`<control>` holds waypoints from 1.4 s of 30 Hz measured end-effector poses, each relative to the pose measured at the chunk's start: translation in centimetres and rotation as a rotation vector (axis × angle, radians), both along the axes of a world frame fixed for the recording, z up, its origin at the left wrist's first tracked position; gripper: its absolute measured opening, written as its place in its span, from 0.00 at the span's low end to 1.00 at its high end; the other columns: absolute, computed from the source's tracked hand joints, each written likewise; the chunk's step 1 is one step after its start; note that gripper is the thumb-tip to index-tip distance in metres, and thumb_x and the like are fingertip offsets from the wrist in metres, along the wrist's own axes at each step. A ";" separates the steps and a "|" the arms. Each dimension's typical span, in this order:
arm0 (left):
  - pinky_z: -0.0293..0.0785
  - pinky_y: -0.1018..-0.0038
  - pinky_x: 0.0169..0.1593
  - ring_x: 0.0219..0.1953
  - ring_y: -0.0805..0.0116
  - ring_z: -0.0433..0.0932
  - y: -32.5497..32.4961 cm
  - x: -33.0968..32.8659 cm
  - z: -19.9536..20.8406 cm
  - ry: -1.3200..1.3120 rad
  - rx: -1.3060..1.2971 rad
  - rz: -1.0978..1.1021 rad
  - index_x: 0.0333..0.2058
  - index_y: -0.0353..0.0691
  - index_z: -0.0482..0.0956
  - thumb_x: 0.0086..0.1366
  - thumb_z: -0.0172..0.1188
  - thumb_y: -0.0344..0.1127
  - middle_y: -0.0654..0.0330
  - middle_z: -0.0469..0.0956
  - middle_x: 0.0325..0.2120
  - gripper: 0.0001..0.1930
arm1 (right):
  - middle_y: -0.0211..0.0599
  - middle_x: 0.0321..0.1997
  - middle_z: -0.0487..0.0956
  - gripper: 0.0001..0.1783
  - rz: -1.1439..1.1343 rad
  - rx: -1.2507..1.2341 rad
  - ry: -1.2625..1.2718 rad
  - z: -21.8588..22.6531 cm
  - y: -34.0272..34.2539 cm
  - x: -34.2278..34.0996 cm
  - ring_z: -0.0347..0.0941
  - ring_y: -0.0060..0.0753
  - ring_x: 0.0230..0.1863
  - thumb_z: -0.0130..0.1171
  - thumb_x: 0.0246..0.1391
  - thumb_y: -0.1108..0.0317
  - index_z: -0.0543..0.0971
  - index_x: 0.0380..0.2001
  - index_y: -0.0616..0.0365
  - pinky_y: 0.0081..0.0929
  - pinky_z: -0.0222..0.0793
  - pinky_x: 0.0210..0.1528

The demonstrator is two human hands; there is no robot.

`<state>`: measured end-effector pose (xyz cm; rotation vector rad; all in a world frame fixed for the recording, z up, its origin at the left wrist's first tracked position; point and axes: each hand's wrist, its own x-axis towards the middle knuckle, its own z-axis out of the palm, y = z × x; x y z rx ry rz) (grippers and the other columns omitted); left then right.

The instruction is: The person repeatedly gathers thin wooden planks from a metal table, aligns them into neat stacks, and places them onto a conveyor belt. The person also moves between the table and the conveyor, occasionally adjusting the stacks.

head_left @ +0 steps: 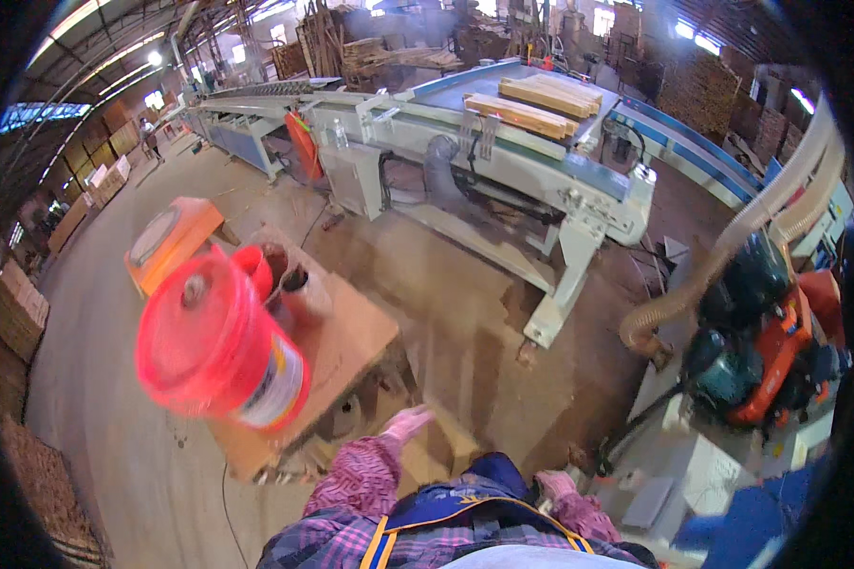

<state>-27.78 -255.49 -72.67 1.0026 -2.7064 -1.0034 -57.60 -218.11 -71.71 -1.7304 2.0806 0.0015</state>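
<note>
The machine (356,182) stands ahead, well apart from you. A careless arm knocking the table (361,327) could, I judge, tip the bucket (199,332) on it. The table lies left and ahead of your left hand (408,421), the bucket farther left; that hand's fingers extend loosely, seemingly empty. Your right hand (558,486), farther away, is partly hidden: I cannot tell its grip.

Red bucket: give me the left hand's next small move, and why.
Probably move the left hand leftward toward the red bucket: the hand looks empty, its fingers point away from the bucket, and the bucket appears to stand on the table to its left.
</note>
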 end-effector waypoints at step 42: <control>0.69 0.62 0.61 0.58 0.52 0.73 -78.6 -62.8 21.2 0.391 -0.583 0.876 0.58 0.40 0.74 0.62 0.64 0.41 0.50 0.77 0.54 0.26 | 0.47 0.65 0.72 0.31 -0.556 -0.657 -0.180 34.1 -86.9 -88.9 0.67 0.42 0.66 0.55 0.64 0.51 0.72 0.62 0.64 0.32 0.58 0.68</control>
